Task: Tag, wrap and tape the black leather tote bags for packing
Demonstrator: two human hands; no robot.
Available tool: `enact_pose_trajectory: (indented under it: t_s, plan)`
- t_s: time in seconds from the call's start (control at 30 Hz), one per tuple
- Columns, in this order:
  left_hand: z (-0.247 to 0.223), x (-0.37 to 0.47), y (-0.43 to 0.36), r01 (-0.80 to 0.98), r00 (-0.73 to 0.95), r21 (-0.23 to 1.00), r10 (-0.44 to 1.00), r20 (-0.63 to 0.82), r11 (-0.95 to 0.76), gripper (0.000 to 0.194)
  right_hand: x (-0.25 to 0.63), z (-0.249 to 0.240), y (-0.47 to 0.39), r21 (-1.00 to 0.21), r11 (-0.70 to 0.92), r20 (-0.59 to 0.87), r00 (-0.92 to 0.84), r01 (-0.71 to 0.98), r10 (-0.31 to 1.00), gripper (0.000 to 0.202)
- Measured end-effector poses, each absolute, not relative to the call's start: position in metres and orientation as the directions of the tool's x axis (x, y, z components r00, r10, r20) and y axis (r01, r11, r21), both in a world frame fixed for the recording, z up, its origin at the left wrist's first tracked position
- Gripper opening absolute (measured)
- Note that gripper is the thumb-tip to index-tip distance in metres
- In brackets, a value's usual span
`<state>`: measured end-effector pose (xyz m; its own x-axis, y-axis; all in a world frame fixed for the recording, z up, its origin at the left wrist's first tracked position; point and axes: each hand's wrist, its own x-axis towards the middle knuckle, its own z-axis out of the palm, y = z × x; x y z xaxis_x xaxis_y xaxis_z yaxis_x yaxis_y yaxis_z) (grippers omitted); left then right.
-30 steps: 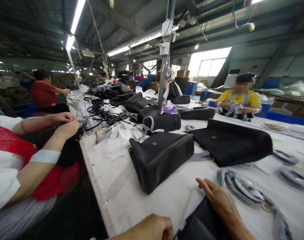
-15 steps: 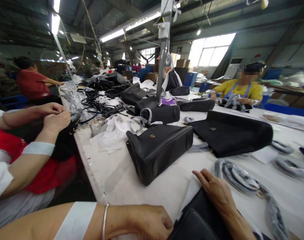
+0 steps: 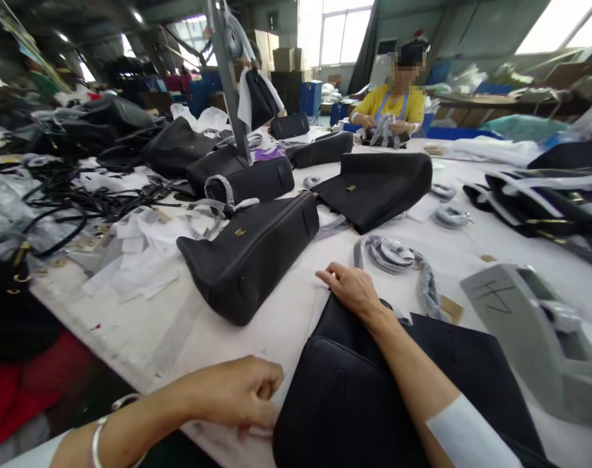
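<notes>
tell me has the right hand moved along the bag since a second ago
No. The right hand still lies on the far edge of the near black bag; the camera turned, but the hand keeps its place on it.

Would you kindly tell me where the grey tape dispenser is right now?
In the head view, the grey tape dispenser sits on the white table at the far right, beside the black bag under the right hand.

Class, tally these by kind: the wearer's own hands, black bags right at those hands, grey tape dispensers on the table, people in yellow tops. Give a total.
Hands: 2, the left hand and the right hand
black bag at the hands: 1
grey tape dispenser: 1
person in a yellow top: 1
Total: 5
</notes>
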<state>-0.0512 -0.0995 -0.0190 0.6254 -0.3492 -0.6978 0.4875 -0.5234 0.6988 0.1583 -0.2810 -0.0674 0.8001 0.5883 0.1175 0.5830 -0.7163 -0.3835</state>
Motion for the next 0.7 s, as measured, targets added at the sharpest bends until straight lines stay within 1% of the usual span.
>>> enact_pose_trajectory:
  t_s: [0.07, 0.13, 0.17, 0.23, 0.27, 0.37, 0.47, 0.53, 0.6, 0.63, 0.7]
  plan:
    - [-0.018, -0.057, -0.099, 0.548, 0.631, 0.694, -0.313, -0.71, -0.468, 0.02, 0.157, -0.066, -0.282, -0.455, -0.639, 0.173, 0.765, 0.62, 0.62, 0.025]
    - [-0.015, -0.067, -0.099, 0.538, 0.677, 0.725, -0.292, -0.675, -0.43, 0.028, 0.157, -0.066, -0.283, -0.514, -0.561, 0.21, 0.729, 0.649, 0.651, 0.022]
    - [-0.014, -0.074, -0.099, 0.524, 0.712, 0.748, -0.272, -0.647, -0.407, 0.036, 0.157, -0.066, -0.283, -0.529, -0.55, 0.209, 0.728, 0.646, 0.653, 0.022]
    - [-0.013, -0.09, -0.099, 0.497, 0.775, 0.801, -0.245, -0.583, -0.333, 0.051, 0.159, -0.066, -0.283, -0.541, -0.58, 0.176, 0.757, 0.609, 0.63, 0.025]
    - [-0.014, -0.098, -0.1, 0.488, 0.795, 0.826, -0.247, -0.554, -0.281, 0.052, 0.159, -0.067, -0.283, -0.542, -0.602, 0.158, 0.775, 0.586, 0.612, 0.027]
    - [-0.027, -0.113, -0.103, 0.497, 0.821, 0.862, -0.265, -0.505, -0.103, 0.036, 0.161, -0.067, -0.283, -0.541, -0.629, 0.139, 0.797, 0.558, 0.587, 0.031]
    - [-0.046, -0.111, -0.11, 0.562, 0.817, 0.827, -0.163, -0.553, 0.012, 0.035, 0.162, -0.067, -0.283, -0.535, -0.632, 0.14, 0.796, 0.561, 0.589, 0.034]
    - [-0.056, -0.099, -0.118, 0.614, 0.787, 0.789, -0.071, -0.613, -0.003, 0.036, 0.161, -0.065, -0.283, -0.529, -0.636, 0.135, 0.795, 0.562, 0.591, 0.034]
    - [-0.06, -0.083, -0.129, 0.637, 0.769, 0.767, 0.0, -0.639, -0.081, 0.033, 0.16, -0.065, -0.282, -0.518, -0.644, 0.131, 0.797, 0.563, 0.59, 0.033]
    - [-0.061, -0.074, -0.133, 0.627, 0.776, 0.768, 0.029, -0.629, -0.131, 0.031, 0.16, -0.064, -0.282, -0.512, -0.647, 0.133, 0.796, 0.565, 0.59, 0.032]
    - [-0.058, -0.059, -0.141, 0.563, 0.823, 0.79, 0.074, -0.564, -0.244, 0.025, 0.161, -0.065, -0.282, -0.499, -0.658, 0.144, 0.803, 0.563, 0.578, 0.03]
